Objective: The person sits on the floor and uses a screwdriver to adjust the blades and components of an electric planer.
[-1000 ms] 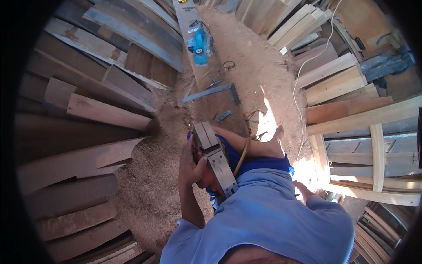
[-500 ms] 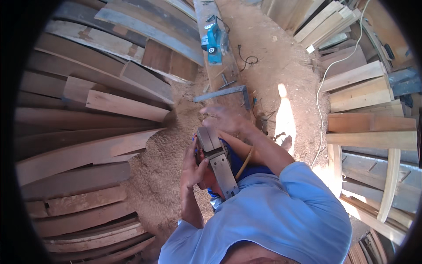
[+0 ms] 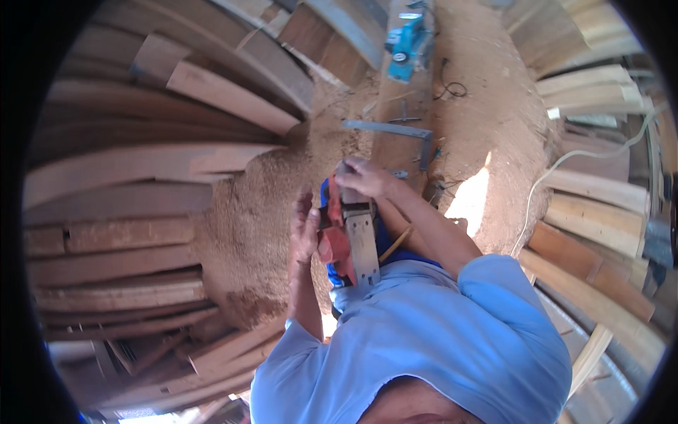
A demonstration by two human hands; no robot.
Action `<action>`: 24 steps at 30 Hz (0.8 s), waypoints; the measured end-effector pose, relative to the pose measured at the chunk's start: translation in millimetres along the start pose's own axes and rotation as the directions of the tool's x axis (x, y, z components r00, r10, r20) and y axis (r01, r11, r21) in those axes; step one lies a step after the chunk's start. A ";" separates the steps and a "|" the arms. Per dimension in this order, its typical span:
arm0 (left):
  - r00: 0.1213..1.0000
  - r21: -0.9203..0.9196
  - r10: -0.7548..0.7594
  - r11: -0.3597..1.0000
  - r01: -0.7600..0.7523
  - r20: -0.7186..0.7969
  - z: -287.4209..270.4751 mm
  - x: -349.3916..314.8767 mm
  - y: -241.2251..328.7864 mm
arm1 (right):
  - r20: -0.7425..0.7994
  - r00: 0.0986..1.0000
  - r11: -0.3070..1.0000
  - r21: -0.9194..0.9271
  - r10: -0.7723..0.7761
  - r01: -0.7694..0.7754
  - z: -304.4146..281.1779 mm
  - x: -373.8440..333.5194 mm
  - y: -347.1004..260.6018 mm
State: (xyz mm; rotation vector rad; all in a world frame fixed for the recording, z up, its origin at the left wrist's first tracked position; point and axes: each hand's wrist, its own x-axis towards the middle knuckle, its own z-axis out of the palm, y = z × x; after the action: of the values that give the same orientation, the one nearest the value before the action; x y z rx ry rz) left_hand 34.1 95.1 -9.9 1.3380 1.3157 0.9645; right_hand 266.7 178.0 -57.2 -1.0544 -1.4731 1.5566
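Observation:
A red electric hand planer rests across my lap with its flat grey metal sole turned sideways and partly up. My right hand is closed over the planer's far end, its fingers curled on the grey front plate. My left hand is beside the red body on the left, fingers stretched and a little blurred, thumb apart from them. Whether its thumb touches the planer cannot be made out. Just beyond my right hand, a grey metal square-shaped bar lies on a long plank.
A teal power planer sits farther up the plank, near a dark cord. Stacked boards line the left side, and more timber the right. A pale cable runs along the right. Sawdust covers the ground.
My right hand has come down onto the planer's far end. The planer has turned so more of its red body shows, and my left hand has moved off its side. The view has swung left.

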 end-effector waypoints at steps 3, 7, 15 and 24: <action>0.940 -0.305 -0.134 0.952 0.034 -0.313 -15.2 -23.4 -1.2 | 0.056 0.998 1.000 0.023 0.019 -0.021 -14.8 6.2 12.1; 0.738 -0.574 -0.383 0.819 -0.007 -0.555 -55.9 -100.0 -42.0 | 0.185 0.977 0.990 0.075 0.107 -0.122 -18.4 4.9 -23.5; 0.255 -0.730 -0.688 0.598 -0.330 -0.679 -26.3 -275.0 -99.4 | 0.385 0.921 0.997 0.024 0.057 -0.072 -0.9 13.2 -31.4; -0.375 -0.748 -0.650 0.609 0.262 -0.661 68.7 -443.6 -147.3 | 0.475 0.879 0.999 -0.032 0.044 -0.032 9.9 25.2 -15.0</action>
State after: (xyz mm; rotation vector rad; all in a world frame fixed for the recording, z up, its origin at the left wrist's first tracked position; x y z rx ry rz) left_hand 28.3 -363.2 -124.4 -0.8173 2.4069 1.3892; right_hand 247.4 198.3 -44.0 -0.7409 -1.8036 1.9256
